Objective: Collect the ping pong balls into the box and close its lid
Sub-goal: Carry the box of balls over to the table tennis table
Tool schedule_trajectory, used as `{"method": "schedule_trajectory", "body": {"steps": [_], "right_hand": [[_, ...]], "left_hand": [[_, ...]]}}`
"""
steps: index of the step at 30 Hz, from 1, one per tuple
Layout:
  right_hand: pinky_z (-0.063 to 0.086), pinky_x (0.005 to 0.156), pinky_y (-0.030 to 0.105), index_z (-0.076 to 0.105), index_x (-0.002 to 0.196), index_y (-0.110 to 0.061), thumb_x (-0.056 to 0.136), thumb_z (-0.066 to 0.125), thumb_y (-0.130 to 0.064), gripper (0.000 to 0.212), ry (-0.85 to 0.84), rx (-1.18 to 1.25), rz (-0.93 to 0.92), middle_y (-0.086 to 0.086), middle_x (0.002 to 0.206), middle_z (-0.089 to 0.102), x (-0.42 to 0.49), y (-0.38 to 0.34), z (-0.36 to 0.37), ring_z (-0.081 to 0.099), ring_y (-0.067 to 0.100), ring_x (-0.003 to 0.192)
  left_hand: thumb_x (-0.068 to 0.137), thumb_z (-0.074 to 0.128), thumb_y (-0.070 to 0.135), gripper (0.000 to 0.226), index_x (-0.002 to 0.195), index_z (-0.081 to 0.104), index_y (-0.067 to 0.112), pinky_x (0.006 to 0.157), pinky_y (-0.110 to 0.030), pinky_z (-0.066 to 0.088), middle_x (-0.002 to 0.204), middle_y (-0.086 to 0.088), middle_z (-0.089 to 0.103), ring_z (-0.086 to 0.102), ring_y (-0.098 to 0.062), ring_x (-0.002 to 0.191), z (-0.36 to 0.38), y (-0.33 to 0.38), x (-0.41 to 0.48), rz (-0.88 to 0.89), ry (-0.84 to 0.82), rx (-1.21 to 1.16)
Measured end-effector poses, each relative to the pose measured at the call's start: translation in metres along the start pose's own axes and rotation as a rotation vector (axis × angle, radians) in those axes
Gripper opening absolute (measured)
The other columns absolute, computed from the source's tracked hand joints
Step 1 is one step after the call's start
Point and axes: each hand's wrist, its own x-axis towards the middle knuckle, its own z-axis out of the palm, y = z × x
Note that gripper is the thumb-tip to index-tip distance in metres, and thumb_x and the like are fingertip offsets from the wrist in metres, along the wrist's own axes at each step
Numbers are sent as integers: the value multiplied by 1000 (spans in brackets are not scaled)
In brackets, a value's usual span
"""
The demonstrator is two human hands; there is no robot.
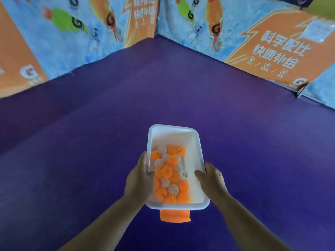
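A white rectangular plastic box (173, 131) is held in front of me above the purple floor, open on top, with no lid in view. Several orange and white ping pong balls (170, 175) lie heaped in its near half. My left hand (140, 176) grips the box's left rim, thumb curled over the edge into the box. My right hand (211, 176) grips the right rim the same way. An orange latch (175, 215) hangs from the box's near end.
Purple floor (235, 134) stretches ahead into a corner. Printed orange and blue barrier boards close it off on the left (54, 42) and on the right (262, 48), meeting at the far corner.
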Motion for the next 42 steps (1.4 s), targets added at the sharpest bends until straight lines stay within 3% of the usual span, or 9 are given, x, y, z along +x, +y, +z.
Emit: {"method": "schedule_trajectory", "body": {"steps": [3, 10, 21, 31, 34, 42], "right_hand": [[43, 53, 24, 54, 94, -13, 88, 53, -24, 12, 4, 52, -36, 2, 84, 59, -15, -34, -12, 55, 14, 70], [40, 52, 26, 52, 88, -10, 85, 55, -19, 9, 21, 125, -73, 1, 77, 55, 2, -64, -47, 51, 14, 66], [47, 56, 29, 51, 85, -16, 85, 57, -21, 8, 104, 234, -18, 0, 79, 59, 126, -37, -133, 56, 14, 69], [43, 53, 25, 52, 86, -10, 85, 57, -19, 10, 380, 366, 227, 4, 80, 60, 196, 42, -244, 54, 15, 68], [43, 55, 28, 53, 86, -6, 83, 58, -18, 13, 492, 423, 340, 6, 80, 60, 203, 71, -271, 53, 17, 67], [31, 49, 26, 39, 68, -14, 83, 58, -12, 24, 845, 545, 639, -1, 67, 47, 212, 121, -314, 40, 13, 58]], "left_hand": [[94, 49, 24, 56, 145, 26, 26, 73, -29, 51, 122, 3, 61, 61, -15, 97, -42, 17, -4, 26, 27, -1], [87, 50, 26, 53, 138, 36, 32, 76, -35, 55, 110, 9, 64, 62, -14, 94, -68, 66, 15, 32, 47, 4], [87, 54, 26, 53, 138, 39, 25, 57, -21, 38, 93, 7, 59, 57, -14, 84, -4, 194, 113, 76, -50, 71], [80, 54, 34, 63, 140, 36, 31, 76, -35, 54, 113, 2, 65, 63, -20, 99, 117, 326, 195, 299, -309, 111], [85, 56, 30, 59, 141, 36, 30, 75, -30, 52, 115, 4, 63, 62, -19, 100, 161, 367, 211, 390, -415, 127], [84, 57, 27, 64, 143, 32, 30, 81, -34, 53, 127, 2, 58, 60, -20, 104, 270, 455, 250, 631, -782, 250]]}}
